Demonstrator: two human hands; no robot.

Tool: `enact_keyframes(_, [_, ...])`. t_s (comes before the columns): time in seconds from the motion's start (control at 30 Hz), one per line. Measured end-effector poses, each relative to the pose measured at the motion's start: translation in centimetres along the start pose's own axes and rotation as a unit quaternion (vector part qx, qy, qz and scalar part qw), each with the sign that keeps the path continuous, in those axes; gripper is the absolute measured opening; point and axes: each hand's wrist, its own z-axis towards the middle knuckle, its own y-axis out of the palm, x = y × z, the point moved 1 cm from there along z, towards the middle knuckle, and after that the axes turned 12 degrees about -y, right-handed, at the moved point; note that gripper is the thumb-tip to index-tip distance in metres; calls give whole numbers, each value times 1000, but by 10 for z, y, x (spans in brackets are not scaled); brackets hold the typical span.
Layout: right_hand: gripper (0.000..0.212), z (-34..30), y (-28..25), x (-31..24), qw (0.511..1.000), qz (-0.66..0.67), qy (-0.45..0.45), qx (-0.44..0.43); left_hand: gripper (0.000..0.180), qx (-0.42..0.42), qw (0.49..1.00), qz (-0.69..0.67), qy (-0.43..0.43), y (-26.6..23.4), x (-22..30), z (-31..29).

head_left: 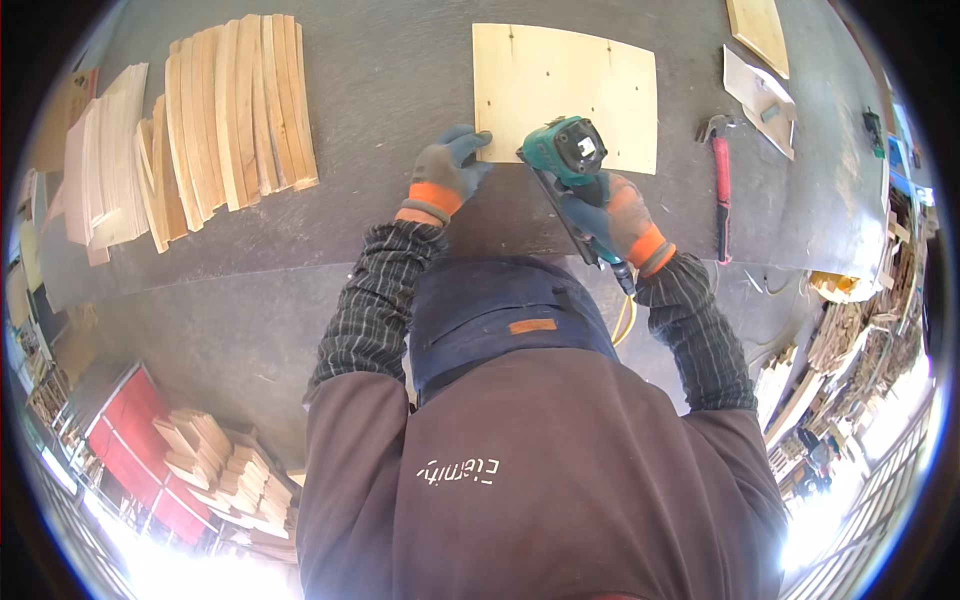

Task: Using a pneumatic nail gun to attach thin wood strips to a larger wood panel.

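Note:
A pale plywood panel [570,75] with several dark marks lies on the dark worktable in front of me. My left hand [448,172], in a grey-blue and orange glove, grips the panel's near left corner, its thumb over the edge. In my gloved right hand [615,215] is a teal and black nail gun [563,152]. Its head sits over the panel's near edge; whether the nose touches the wood is hidden. A yellow hose [626,320] runs down from the gun's handle. Further right lies a claw hammer [722,185] with a red and black handle.
Stacked wooden strips [235,115] and a paler stack [110,165] cover the table's left side. At the far right are another board [760,35] and a white tray-like piece [765,105]. Below the table's near edge, cut wood [230,470] is piled beside a red panel [140,440].

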Motion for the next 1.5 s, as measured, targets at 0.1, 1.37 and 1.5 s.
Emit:
enact_keyframes(0.1, [21, -12, -10, 7, 1000, 11, 7, 16, 46, 30, 999, 22, 26, -1, -3, -3])
enact_keyframes(1.37, [29, -141, -227, 146, 948, 11, 45, 315, 45, 13, 997, 71, -7, 59, 47, -14])
enact_keyframes(1.5, [21, -165, -251, 174, 934, 58, 49, 350, 52, 12, 990, 139, 18, 44, 51, -23])
